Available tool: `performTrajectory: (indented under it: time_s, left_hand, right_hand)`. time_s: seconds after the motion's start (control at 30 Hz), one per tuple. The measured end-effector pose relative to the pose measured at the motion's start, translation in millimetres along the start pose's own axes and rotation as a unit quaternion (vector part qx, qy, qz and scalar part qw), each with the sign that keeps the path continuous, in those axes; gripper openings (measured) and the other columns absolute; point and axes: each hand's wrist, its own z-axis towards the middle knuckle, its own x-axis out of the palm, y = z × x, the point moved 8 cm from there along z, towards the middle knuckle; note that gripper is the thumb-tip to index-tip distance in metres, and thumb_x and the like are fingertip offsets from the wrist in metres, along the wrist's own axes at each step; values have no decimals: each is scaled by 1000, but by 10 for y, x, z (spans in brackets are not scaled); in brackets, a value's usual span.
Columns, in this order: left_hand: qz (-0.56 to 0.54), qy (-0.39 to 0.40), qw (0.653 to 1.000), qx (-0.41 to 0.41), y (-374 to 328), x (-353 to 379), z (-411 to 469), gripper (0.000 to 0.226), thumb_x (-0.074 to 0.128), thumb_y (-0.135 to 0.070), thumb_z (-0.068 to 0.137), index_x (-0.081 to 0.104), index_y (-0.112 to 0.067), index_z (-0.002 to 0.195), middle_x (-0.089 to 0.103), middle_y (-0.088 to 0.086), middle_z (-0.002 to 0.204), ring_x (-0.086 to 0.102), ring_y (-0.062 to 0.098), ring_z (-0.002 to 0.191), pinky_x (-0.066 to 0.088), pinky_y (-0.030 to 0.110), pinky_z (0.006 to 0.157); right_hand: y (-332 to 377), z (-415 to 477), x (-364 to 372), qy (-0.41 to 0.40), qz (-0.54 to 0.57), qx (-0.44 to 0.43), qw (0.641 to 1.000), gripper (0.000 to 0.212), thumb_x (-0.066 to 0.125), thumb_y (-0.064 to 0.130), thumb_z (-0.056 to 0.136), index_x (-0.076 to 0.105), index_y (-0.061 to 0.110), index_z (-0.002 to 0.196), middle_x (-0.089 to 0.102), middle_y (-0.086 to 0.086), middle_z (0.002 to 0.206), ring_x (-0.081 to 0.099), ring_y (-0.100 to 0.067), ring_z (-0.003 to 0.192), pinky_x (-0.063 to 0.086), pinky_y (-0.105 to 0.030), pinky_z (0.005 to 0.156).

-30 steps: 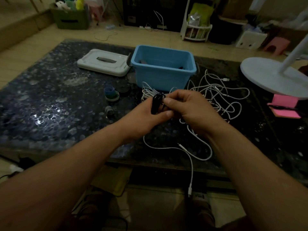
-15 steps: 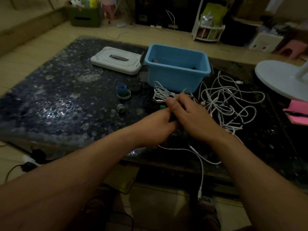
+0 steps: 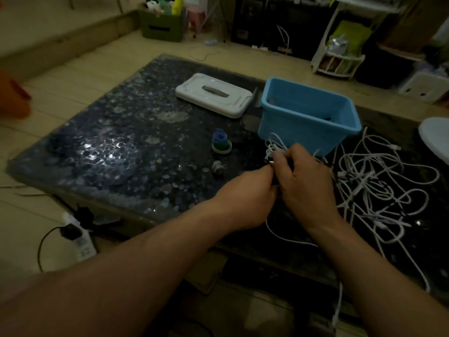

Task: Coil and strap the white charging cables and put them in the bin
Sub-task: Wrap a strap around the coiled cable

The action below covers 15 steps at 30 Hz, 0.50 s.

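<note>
My left hand (image 3: 247,198) and my right hand (image 3: 306,181) meet just in front of the blue bin (image 3: 308,117). Together they grip a coiled white cable (image 3: 274,145), whose loops stick up above my fingers. A dark strap shows faintly between the two hands; most of it is hidden. One end of this cable trails off the table's front edge. A tangle of loose white cables (image 3: 379,188) lies on the dark table to the right of my hands.
A white lid (image 3: 213,94) lies left of the bin. Rolls of strap tape (image 3: 221,143) and a small roll (image 3: 218,167) sit left of my hands. A white round base (image 3: 435,137) stands at the far right. A power strip (image 3: 77,237) lies on the floor.
My head has turned left, so everything sits further right in view. Both hands dropped from chest height toward the table, still holding the coil and strap.
</note>
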Motion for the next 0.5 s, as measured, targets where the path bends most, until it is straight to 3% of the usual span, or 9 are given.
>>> performTrajectory:
  time_s: [0.1, 0.2, 0.23, 0.3, 0.4, 0.5]
  left_hand:
    - [34, -11, 999, -21, 135, -93, -40, 21, 44, -40, 109, 53, -22, 101, 61, 2, 95, 62, 24, 86, 53, 45, 75]
    - [-50, -113, 988, -92, 444, -501, -35, 31, 51, -41, 106, 53, -20, 84, 61, 5, 87, 61, 28, 87, 40, 37, 71]
    - [-116, -169, 971, -120, 589, -699, -50, 35, 54, -42, 105, 56, -16, 82, 63, 7, 84, 62, 29, 84, 38, 36, 68]
    - [-284, -265, 904, -176, 906, -1026, -120, 36, 58, -42, 102, 62, -14, 80, 59, 3, 69, 57, 27, 68, 36, 35, 60]
    - [-453, -300, 806, -233, 1164, -1126, -187, 33, 57, -44, 103, 57, -19, 81, 45, -2, 57, 40, 17, 46, 29, 27, 46]
    - [-497, -282, 789, -227, 1113, -1088, -140, 35, 55, -43, 104, 50, -21, 79, 38, -3, 53, 33, 14, 37, 25, 22, 41]
  right_hand:
    - [68, 22, 130, 32, 60, 30, 997, 38, 54, 49, 105, 60, 16, 86, 64, 0, 72, 60, -11, 66, 46, -38, 64]
    - [22, 86, 320, 74, 217, 142, 963, 41, 45, 54, 108, 64, 18, 98, 69, -5, 74, 63, -15, 58, 49, -32, 56]
    - [29, 132, 446, 107, 195, 137, 965, 33, 49, 50, 107, 64, 21, 100, 70, -2, 76, 64, -13, 59, 48, -30, 56]
    - [50, 201, 763, 193, 36, 76, 978, 17, 65, 40, 102, 64, 25, 110, 71, 7, 94, 68, -10, 81, 49, -28, 70]
    - [105, 263, 1210, 251, -50, 20, 966, 41, 74, 32, 92, 58, 23, 128, 65, -1, 123, 65, -20, 109, 53, -37, 93]
    - [259, 312, 1426, 237, -47, -11, 970, 27, 70, 30, 92, 60, 27, 117, 66, -3, 116, 66, -26, 104, 55, -44, 89]
